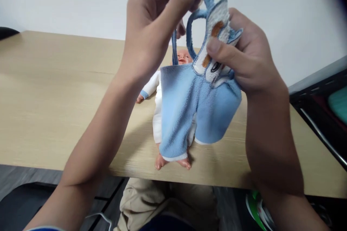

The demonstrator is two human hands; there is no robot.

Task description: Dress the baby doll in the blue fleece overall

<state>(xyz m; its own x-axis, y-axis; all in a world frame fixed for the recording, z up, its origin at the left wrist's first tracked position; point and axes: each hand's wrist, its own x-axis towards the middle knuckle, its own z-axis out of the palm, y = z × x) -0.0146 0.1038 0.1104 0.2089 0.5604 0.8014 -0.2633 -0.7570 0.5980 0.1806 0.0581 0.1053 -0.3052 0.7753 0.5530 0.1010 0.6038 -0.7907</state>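
I hold a small pair of light blue fleece dungarees (187, 108) up in the air above the table. My left hand (154, 21) pinches one blue shoulder strap at the top. My right hand (244, 57) grips the white embroidered bib, thumb pressed on its front. Both trouser legs hang down freely. Behind them a baby doll (157, 115) in a white top lies on its back on the wooden table (54, 108), its face and bare feet showing, its body largely hidden by the dungarees.
A white wall stands behind the table. A dark rack or shelf (320, 108) with a teal item is at the right. My lap in beige trousers (151, 202) shows below the table's near edge, and a green and white object (255, 205) lies on the floor.
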